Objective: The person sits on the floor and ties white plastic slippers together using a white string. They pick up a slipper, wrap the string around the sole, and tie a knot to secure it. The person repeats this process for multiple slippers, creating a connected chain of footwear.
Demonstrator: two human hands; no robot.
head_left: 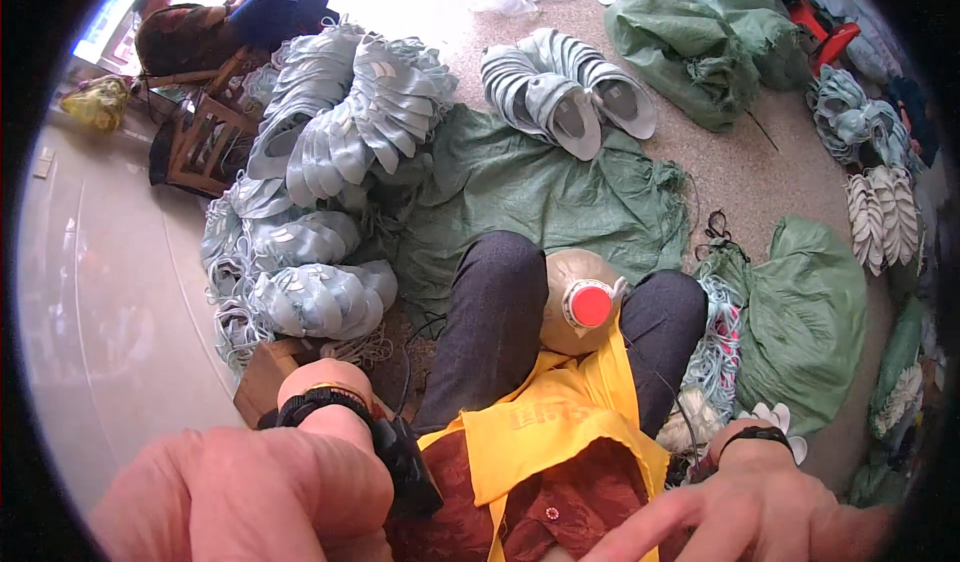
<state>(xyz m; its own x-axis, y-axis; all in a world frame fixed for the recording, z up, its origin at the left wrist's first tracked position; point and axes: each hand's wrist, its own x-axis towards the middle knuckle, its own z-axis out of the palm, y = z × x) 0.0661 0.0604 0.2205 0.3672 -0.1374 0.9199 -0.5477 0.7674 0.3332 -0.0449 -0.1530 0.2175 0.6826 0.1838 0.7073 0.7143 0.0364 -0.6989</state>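
Note:
Both my hands are raised close to the camera along the lower edge. My left hand [265, 487] shows its back and a dark band at the wrist; its fingers run out of the picture. My right hand [745, 507], with a black band on its wrist, has fingers spread apart and partly cut off by the lower edge. I see nothing held in it. A yellow apron [560, 417] lies over my lap. Between my knees stands a large jug [575, 337] with a red cap [591, 305].
Bundles of pale blue shoe uppers [360, 112] are piled left, beside a wooden chair [205, 142]. A green woven sack [540, 182] lies ahead, with a nested row of uppers [560, 92] beyond it. More green sacks [805, 312] and white pieces [880, 217] sit right.

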